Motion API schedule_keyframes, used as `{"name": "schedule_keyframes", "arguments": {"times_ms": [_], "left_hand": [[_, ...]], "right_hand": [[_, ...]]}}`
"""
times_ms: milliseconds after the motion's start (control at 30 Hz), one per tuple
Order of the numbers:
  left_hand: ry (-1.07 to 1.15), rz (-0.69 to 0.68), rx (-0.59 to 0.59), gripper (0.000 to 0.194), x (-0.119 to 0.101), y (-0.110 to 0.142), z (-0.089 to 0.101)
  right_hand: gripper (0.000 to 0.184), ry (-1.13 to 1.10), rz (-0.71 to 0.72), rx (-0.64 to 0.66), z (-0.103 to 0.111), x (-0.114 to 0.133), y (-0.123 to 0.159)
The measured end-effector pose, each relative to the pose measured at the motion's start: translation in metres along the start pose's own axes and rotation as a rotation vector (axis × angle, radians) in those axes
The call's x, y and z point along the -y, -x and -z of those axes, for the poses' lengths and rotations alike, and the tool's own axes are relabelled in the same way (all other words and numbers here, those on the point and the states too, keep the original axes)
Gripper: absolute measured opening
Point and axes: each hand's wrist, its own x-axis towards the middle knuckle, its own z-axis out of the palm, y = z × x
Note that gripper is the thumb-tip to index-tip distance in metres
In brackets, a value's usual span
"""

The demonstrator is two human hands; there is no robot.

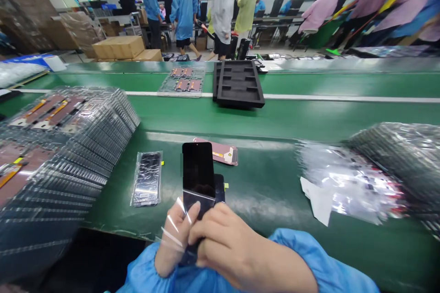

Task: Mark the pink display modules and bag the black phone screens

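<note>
My left hand (173, 236) and my right hand (223, 242) are both closed round the lower end of a black phone screen panel (198, 169), held upright over the green bench. A thin clear film (178, 219) curls off the panel's lower part by my left fingers. Another black panel (220, 187) lies flat just behind it. A panel in a clear bag (147, 178) lies to the left, and a pink-backed panel (222, 151) lies behind.
Tall stacks of clear plastic trays (68, 146) with panels fill the left. A heap of clear bags (347, 183) and more trays (402, 155) sit right. A black foam tray (239, 84) and a clear tray (182, 80) rest on the conveyor (309, 114). People stand behind.
</note>
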Motion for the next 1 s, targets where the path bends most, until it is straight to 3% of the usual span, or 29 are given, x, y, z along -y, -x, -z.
{"name": "schedule_keyframes", "arguments": {"times_ms": [67, 133, 300, 467, 767, 1000], "left_hand": [[-0.002, 0.011, -0.027, 0.026, -0.002, -0.003, 0.01], [0.001, 0.012, 0.001, 0.025, -0.003, -0.004, 0.018], [0.064, -0.078, 0.151, 0.024, -0.005, 0.0, 0.028], [0.079, -0.065, 0.25, 0.028, -0.013, 0.009, 0.027], [0.1, -0.073, 0.287, 0.035, -0.019, 0.013, 0.025], [0.12, -0.062, 0.316, 0.03, -0.017, 0.013, 0.024]], "right_hand": [[0.011, -0.161, -0.002, 0.091, 0.016, 0.007, 0.003], [0.01, -0.322, -0.043, 0.098, 0.032, 0.006, 0.008], [0.015, -0.601, -0.238, -0.101, 0.054, -0.017, 0.028], [0.019, -0.697, -0.306, -0.296, 0.055, -0.035, 0.038], [0.022, -0.751, -0.366, -0.315, 0.053, -0.039, 0.039], [0.02, -0.731, -0.365, -0.314, 0.055, -0.04, 0.039]]}}
